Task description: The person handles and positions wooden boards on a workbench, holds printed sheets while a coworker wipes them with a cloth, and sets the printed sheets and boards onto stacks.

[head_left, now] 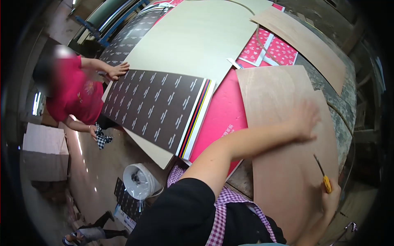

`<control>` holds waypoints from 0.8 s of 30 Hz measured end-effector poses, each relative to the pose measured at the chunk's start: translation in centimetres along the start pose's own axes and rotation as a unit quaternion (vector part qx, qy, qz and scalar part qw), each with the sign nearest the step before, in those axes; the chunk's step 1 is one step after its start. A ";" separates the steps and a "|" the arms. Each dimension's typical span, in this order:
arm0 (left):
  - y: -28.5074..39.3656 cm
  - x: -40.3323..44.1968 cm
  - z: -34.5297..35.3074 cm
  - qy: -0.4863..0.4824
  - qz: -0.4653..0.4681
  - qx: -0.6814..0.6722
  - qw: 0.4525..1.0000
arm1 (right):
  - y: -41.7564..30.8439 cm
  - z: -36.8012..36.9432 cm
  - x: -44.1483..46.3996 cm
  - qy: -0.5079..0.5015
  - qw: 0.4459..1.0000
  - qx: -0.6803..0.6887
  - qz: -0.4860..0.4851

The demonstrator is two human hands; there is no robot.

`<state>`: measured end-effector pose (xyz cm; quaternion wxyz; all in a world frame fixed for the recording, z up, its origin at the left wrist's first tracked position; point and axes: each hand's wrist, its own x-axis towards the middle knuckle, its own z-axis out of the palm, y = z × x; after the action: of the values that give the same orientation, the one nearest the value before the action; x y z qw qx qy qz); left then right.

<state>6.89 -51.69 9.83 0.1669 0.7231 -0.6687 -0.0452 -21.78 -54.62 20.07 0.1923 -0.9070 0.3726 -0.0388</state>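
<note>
My left hand (305, 119), blurred by motion, is spread over the upper part of a thin brown wooden sheet (279, 176), with no object in it. At the right edge of that sheet, my right hand (331, 197) grips a tool with a yellow handle (327, 184) and a thin dark blade that points up and left over the wood. Left of the sheet lies a pink panel (223, 110). A dark printed sheet (152, 106) with a striped border rests on a large pale board (191, 41).
A co-worker in a pink shirt (78, 92) has one hand on the dark sheet's corner and a checked cloth in the other. A white bucket (141, 182) stands on the floor. Another wooden sheet (303, 43) lies at the upper right. Another person (92, 233) is at the lower left.
</note>
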 end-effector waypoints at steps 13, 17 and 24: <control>3.4 -22.2 -2.9 0.145 0.163 -0.169 0.961 | -1.6 1.7 2.5 0.054 0.995 0.003 -0.079; -6.1 -29.4 -10.5 0.210 -0.174 0.013 0.962 | -3.4 1.8 4.5 -0.078 0.987 -0.110 -0.090; -11.5 -33.5 -8.5 0.094 -0.343 0.133 0.925 | -17.3 4.1 14.5 -0.010 0.969 -0.053 -0.243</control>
<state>16.87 -16.65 9.03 0.1050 0.9249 -0.3609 0.0578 1.01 -52.10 21.76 0.1322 -0.9796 0.1410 -0.0551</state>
